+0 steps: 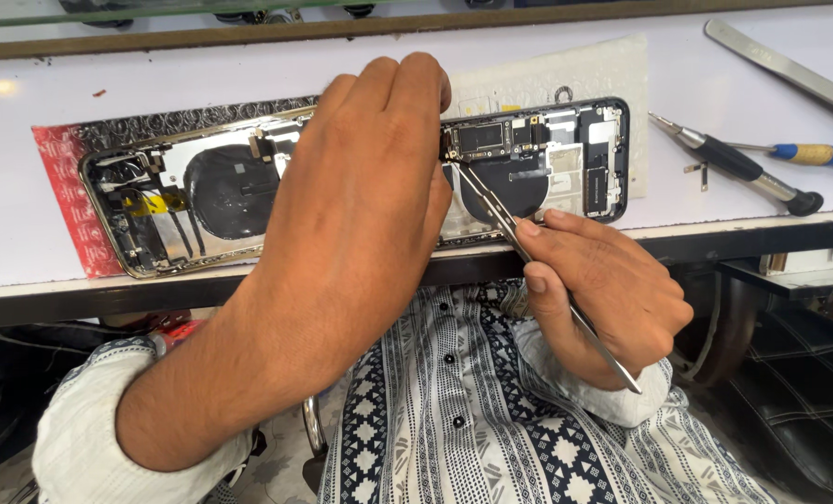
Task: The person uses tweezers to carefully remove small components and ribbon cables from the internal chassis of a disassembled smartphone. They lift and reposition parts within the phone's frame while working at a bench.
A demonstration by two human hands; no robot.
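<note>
Nearest to me: my patterned shirt [491, 420], black and white, fills the lower view, with both cuffs pushed back at the wrists.

My right hand [608, 289] sits just off the bench edge, fingers closed on a pair of metal tweezers [528, 257]. The grip is pinched shut around the shaft, thumb and forefinger near the middle, the rear end running out past my palm. The tips reach up to the circuit board [491, 140] inside the opened phone chassis [538, 159]. Whether the tips have anything between them I cannot tell; my other hand hides the spot.

My left hand [360, 196] lies across the work, back uppermost, fingers curled down and pressing on the chassis beside the board. It holds nothing that I can see; fingertips are hidden from view.

The chassis lies flat on the white bench [25, 243], near its front edge, dark-framed, with a round black coil pad showing below the board. To its left, touching end to end under my hand, lies a second opened housing [183, 201], silver-rimmed, resting on a red patterned sheet [62, 187].

Further right: a black-handled screwdriver [738, 163], a blue-handled tool [808, 154] behind it, and a flat metal spatula [780, 65] at the far corner
</note>
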